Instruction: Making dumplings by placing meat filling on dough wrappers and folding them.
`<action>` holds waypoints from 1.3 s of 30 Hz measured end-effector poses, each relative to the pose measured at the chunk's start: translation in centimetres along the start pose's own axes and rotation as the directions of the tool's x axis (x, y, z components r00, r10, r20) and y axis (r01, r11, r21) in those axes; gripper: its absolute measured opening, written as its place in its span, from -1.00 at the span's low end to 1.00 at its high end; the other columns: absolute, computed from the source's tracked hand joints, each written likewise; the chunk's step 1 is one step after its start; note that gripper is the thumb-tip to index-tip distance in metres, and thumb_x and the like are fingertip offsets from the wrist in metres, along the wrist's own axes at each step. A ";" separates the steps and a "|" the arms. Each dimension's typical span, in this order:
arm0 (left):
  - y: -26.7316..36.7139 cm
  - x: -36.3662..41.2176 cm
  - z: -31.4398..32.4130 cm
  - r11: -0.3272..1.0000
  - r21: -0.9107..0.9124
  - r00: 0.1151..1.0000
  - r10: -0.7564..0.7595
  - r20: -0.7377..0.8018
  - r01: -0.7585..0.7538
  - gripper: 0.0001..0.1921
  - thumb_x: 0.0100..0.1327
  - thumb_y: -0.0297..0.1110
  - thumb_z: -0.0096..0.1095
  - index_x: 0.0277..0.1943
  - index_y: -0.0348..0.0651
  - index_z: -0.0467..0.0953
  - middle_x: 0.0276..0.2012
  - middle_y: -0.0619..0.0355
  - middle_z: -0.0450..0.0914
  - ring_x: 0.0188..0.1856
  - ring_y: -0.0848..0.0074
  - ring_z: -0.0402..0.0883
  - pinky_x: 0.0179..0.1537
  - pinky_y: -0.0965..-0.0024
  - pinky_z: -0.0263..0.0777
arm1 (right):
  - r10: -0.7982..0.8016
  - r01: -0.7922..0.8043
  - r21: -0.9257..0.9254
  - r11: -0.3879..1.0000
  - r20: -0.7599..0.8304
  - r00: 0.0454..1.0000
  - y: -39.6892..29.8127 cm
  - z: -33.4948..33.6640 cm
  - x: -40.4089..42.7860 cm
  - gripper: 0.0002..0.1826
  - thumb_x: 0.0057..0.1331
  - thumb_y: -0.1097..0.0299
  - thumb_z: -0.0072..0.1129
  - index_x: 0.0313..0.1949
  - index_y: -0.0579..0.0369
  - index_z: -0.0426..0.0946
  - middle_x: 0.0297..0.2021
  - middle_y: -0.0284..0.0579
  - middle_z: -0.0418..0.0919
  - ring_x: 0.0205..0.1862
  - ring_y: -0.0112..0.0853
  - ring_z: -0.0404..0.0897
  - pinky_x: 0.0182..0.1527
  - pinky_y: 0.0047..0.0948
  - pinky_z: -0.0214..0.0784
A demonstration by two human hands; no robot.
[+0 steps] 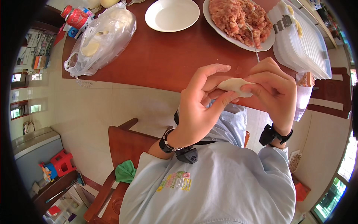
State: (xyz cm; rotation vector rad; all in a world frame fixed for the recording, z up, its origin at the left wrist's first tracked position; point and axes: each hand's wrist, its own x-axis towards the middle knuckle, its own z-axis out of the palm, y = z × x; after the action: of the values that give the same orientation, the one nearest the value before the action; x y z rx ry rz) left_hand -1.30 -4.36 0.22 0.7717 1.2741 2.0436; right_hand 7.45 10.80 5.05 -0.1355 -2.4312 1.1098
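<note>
A pale dumpling [234, 84] is held between both hands above the table's near edge. My left hand [200, 102] supports it from the left, with the thumb on its lower side and fingers behind it. At its right end, the thumb and bent forefinger of my right hand [272, 86] pinch the dough edge. Whether there is filling inside is hidden. Beyond my hands, a white plate [223, 33] holds a mound of raw minced meat [237, 19]. A metal utensil [254, 42] is stuck in the meat, its handle towards my right hand.
A white bowl [172, 16] stands left of the meat. Farther left lie a plastic bag [112, 36] with dough wrappers inside and red cans [78, 18]. Stacked plastic containers [302, 44] stand at the table's right. A wooden chair [125, 145] is at my left side.
</note>
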 end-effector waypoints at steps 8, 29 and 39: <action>-0.4 -0.1 0.0 0.999 0.053 0.999 0.014 -0.040 -0.012 -0.56 0.21 -0.65 0.23 0.13 -0.37 0.27 -0.13 -0.08 0.63 -0.09 0.47 0.65 -0.08 0.47 0.54 | 0.030 -0.035 0.040 0.999 0.113 0.993 0.8 -0.2 0.3 -0.72 0.00 0.54 0.38 -0.23 0.26 0.63 -0.32 -0.18 0.55 -0.27 -0.43 0.47 -0.30 -0.53 0.35; -0.9 0.6 0.5 0.973 -0.200 0.972 -0.150 -0.179 0.114 -0.79 0.30 -0.50 0.18 -0.08 -0.49 0.52 -0.21 -0.08 0.64 -0.20 0.36 0.67 -0.10 0.32 0.63 | 0.362 -0.307 0.309 0.900 -0.141 0.921 0.2 1.9 -2.0 -0.89 0.15 0.59 0.26 -0.31 0.36 0.59 -0.34 -0.17 0.58 -0.30 -0.49 0.52 -0.25 -0.57 0.36; -1.3 0.9 0.8 0.975 -0.150 0.973 -0.185 -0.141 0.163 -0.79 0.29 -0.49 0.20 -0.10 -0.48 0.52 -0.22 -0.03 0.65 -0.20 0.40 0.67 -0.12 0.35 0.63 | 0.340 -0.289 0.312 0.905 -0.121 0.933 1.6 1.7 -1.8 -0.89 0.24 0.53 0.20 -0.29 0.36 0.58 -0.36 -0.19 0.57 -0.31 -0.53 0.51 -0.24 -0.57 0.35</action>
State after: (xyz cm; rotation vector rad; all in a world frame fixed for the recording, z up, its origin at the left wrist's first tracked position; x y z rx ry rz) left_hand -1.03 -2.79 -0.55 0.4300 1.2222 2.0529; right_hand 8.13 10.18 2.24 -0.5248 -2.1119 1.5150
